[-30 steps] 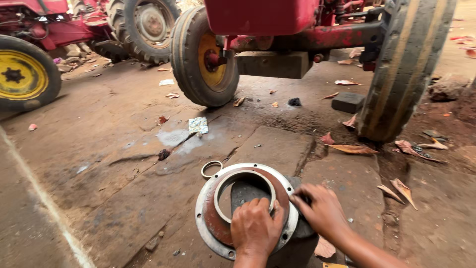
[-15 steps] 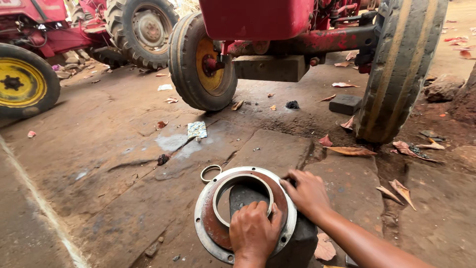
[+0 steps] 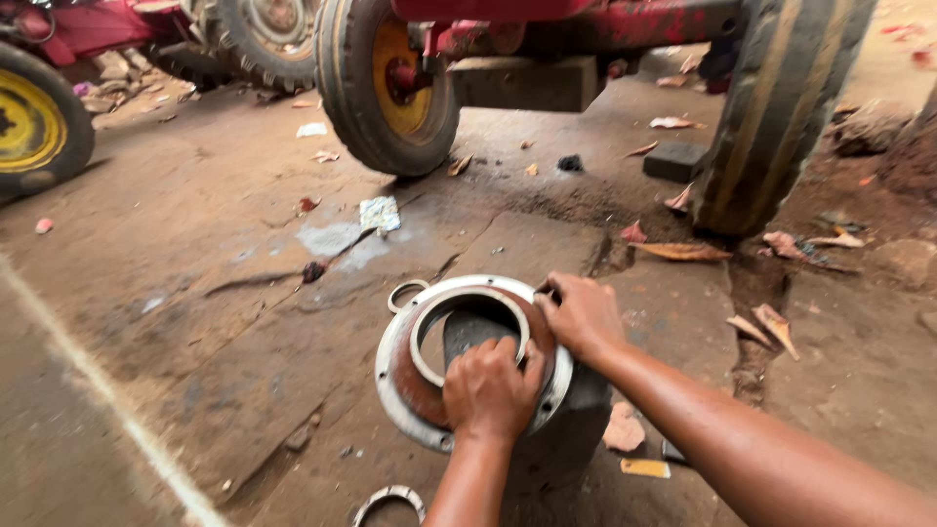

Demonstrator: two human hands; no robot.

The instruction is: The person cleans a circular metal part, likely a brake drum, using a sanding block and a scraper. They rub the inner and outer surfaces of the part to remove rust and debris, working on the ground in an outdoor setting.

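Observation:
A round metal flange (image 3: 400,376) with a rusty inner face and a large centre hole rests on a dark block (image 3: 576,425) on the ground. My left hand (image 3: 491,388) presses down on the flange's near side, fingers curled over the edge of the inner ring. At the far right rim of the flange sits my right hand (image 3: 581,312), its fingers closed over that edge. Through the hole a dark part (image 3: 468,332) shows.
A small metal ring (image 3: 402,293) lies just beyond the flange and another ring (image 3: 388,503) lies at the bottom edge. A red tractor stands ahead with a small front wheel (image 3: 386,83) and a big tyre (image 3: 781,107). Dry leaves (image 3: 683,251) and scraps litter the cracked concrete.
The view has shifted downward and closer to the flange. My right hand has slid a little up the flange's right rim; my left hand stays pressed on the near side.

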